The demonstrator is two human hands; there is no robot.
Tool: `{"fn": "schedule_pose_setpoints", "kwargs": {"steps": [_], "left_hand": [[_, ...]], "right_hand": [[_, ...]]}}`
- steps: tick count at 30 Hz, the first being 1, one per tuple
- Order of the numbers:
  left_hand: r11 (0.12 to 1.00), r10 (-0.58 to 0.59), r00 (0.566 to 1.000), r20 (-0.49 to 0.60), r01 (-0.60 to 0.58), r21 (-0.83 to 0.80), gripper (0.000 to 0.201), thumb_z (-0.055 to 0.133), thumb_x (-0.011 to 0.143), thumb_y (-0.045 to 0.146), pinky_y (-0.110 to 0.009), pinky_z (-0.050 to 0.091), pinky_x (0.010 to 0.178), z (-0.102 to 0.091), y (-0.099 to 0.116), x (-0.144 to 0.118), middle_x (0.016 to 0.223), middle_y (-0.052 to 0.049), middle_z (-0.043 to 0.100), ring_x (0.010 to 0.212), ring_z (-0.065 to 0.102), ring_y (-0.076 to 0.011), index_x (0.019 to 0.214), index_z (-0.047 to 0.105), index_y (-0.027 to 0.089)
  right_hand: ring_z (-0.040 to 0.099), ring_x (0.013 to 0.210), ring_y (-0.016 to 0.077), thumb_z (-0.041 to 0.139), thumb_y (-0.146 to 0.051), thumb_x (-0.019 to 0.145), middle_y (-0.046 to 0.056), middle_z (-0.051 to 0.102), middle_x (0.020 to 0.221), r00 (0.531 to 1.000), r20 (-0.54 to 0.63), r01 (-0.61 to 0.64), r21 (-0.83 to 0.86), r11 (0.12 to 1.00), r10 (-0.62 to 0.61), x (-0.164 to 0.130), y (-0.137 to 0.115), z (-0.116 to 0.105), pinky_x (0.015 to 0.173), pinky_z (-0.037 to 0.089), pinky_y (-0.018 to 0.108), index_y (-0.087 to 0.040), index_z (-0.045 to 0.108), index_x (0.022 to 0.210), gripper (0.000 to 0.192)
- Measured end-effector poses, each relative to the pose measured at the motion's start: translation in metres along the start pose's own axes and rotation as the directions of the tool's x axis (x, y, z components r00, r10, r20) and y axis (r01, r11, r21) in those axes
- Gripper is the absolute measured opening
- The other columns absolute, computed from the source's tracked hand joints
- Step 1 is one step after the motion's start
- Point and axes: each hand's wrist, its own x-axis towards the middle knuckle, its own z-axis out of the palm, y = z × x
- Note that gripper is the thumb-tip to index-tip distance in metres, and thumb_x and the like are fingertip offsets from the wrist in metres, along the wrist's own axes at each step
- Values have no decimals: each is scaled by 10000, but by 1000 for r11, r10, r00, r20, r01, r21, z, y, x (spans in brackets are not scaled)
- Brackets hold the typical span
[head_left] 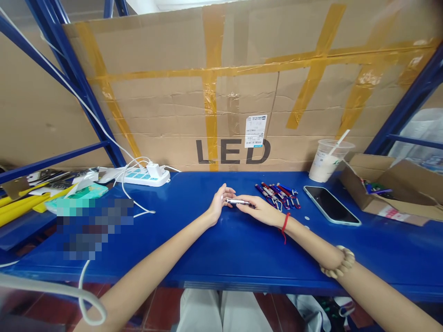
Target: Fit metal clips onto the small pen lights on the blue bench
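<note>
A slim silver pen-shaped flashlight (237, 201) lies level above the blue table, its rear part in the fingers of my right hand (259, 210). My left hand (217, 205) is cupped at its other end, fingers apart; whether they touch the tip I cannot tell. Just beyond my right hand is a pile of similar small flashlights (277, 194) in red, blue and purple, with metal clips on them.
A phone (332, 205), a drink cup (328, 161) with a straw and an open cardboard box (391, 191) are to the right. Back left, a white power strip (145, 176) has cables trailing over the table (207, 258). Yellow-handled items (24, 207) lie far left.
</note>
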Motion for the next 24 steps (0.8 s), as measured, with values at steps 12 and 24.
{"fn": "schedule_pose_setpoints", "kwargs": {"steps": [12, 24], "left_hand": [[1000, 20, 1000, 3, -20, 1, 370, 342, 816, 439, -199, 385, 521, -1, 0, 1, 644, -24, 529, 590, 524, -110, 722, 538, 140], [1000, 6, 1000, -2, -6, -14, 361, 360, 817, 437, -189, 384, 522, -1, -2, 2, 635, -19, 536, 581, 515, -101, 712, 544, 145]], "right_hand": [[573, 854, 169, 394, -404, 894, 55, 639, 1018, 998, -46, 37, -35, 999, -38, 2, 7, -1, 765, 426, 264, -159, 608, 1064, 367], [561, 962, 188, 389, -360, 905, 64, 625, 1069, 997, -34, 72, -92, 993, -76, 2, 5, 0, 874, 403, 308, -176, 606, 1092, 341]]}}
